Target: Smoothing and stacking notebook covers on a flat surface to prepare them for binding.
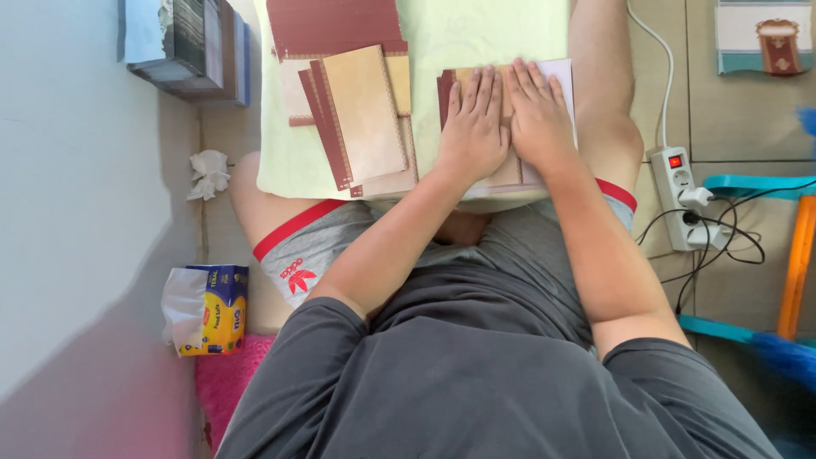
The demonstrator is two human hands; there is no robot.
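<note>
My left hand (pixel 473 126) and my right hand (pixel 537 119) lie flat, side by side, fingers together, pressing down on a small stack of tan and maroon card sheets (pixel 448 83) with a white sheet (pixel 562 78) under its right side. The stack rests on a pale green board (pixel 459 34) laid across my lap. To the left on the same board lies a fanned pile of tan and maroon cards (pixel 364 115), and a maroon corrugated sheet (pixel 331 25) sits at the board's far edge. Neither hand grips anything.
A stack of books or boxes (pixel 187 47) stands far left by the wall. A crumpled tissue (pixel 208 174) and a tissue pack (pixel 208 308) lie on the floor at left. At right are a white power strip (pixel 680 200) with cables and an orange and teal frame (pixel 795 263).
</note>
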